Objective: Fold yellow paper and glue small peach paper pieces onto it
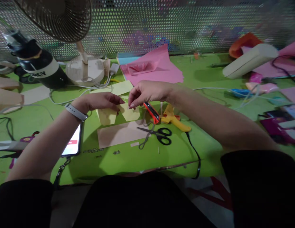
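My left hand [100,100] and my right hand [147,92] meet over the green table [204,76]. Both pinch a pale yellow folded paper piece [119,114] held just above the surface. The left hand's fingers lie along its upper left edge, and the wrist carries a white watch band [75,111]. My right hand's fingertips press together on the paper's top middle. Under the paper lies a beige paper strip [120,134].
Black-handled scissors [159,135], a yellow glue gun [174,120] and an orange-red tool [151,112] lie right of the paper. A lit phone [72,144] sits at the left. A fan base [85,69], a dark bottle [39,65], pink paper sheets [154,68] and cables stand behind.
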`<state>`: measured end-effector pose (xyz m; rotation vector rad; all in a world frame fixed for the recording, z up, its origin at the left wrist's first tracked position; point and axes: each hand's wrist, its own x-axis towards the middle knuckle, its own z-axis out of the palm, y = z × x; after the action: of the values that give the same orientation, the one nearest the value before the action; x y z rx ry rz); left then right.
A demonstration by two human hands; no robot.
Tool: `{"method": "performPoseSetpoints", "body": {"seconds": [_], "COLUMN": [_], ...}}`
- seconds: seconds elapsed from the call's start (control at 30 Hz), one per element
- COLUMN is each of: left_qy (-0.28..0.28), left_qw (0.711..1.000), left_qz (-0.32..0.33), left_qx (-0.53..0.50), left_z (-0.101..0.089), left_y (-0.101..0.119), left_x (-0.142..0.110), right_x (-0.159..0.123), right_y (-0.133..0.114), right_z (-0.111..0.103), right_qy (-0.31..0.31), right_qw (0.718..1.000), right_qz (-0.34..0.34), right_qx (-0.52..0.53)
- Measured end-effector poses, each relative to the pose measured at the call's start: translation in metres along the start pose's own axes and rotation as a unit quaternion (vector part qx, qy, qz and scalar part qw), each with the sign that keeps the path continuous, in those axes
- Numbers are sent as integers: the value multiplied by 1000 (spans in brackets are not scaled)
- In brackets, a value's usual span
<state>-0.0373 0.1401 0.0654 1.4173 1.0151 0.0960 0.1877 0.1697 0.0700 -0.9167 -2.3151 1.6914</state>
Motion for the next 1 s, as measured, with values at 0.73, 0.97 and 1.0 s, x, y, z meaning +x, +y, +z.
{"method": "performPoseSetpoints", "body": {"seconds": [0.73, 0.97, 1.0], "left_qy": [-16, -28, -34], "left_qw": [1000, 998, 997], "left_qz": [-3, -6, -5], "left_qx": [21, 54, 68], "left_z": [4, 3, 3], "left_y": [2, 4, 4], "left_x": [5, 5, 5], "right_x": [8, 7, 7], "right_y": [4, -3, -5], "right_z": [0, 3, 3], "right_qy": [-14, -17, -19], "right_qw": [999, 997, 997], "right_qz": [28, 67, 74], "right_qx": [-6, -22, -22]}}
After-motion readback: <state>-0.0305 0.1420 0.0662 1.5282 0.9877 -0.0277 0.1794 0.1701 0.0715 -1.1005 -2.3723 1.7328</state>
